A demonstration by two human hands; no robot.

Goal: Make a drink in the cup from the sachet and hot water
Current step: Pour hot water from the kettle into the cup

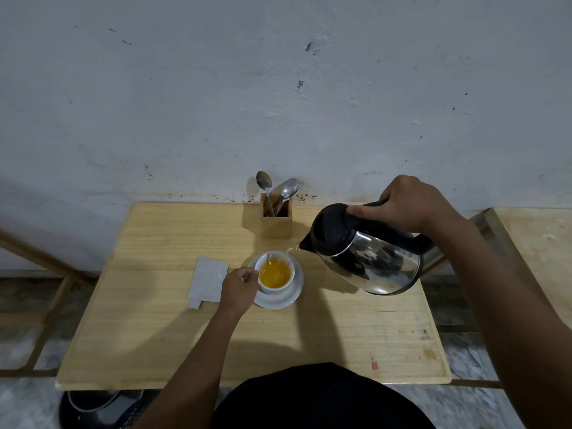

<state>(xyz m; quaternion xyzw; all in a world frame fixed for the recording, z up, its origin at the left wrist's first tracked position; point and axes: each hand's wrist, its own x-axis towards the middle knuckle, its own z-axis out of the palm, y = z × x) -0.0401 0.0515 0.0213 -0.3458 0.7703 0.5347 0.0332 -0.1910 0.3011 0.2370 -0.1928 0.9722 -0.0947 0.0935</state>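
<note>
A white cup (268,287) stands on a white saucer (294,294) in the middle of the wooden table (340,329). Orange liquid (275,274) fills part of the cup. My right hand (402,205) grips the black handle of a steel kettle (368,255), tilted left, and a thin stream of water runs from its spout into the cup. My left hand (238,286) rests at the cup's left side, fingers closed on the cup's handle. The torn grey sachet (205,281) lies flat left of my left hand.
A wooden holder (276,222) with spoons and a fork stands at the table's back edge against the wall. A second wooden table (535,243) is at the right. The table's front edge is close to my body.
</note>
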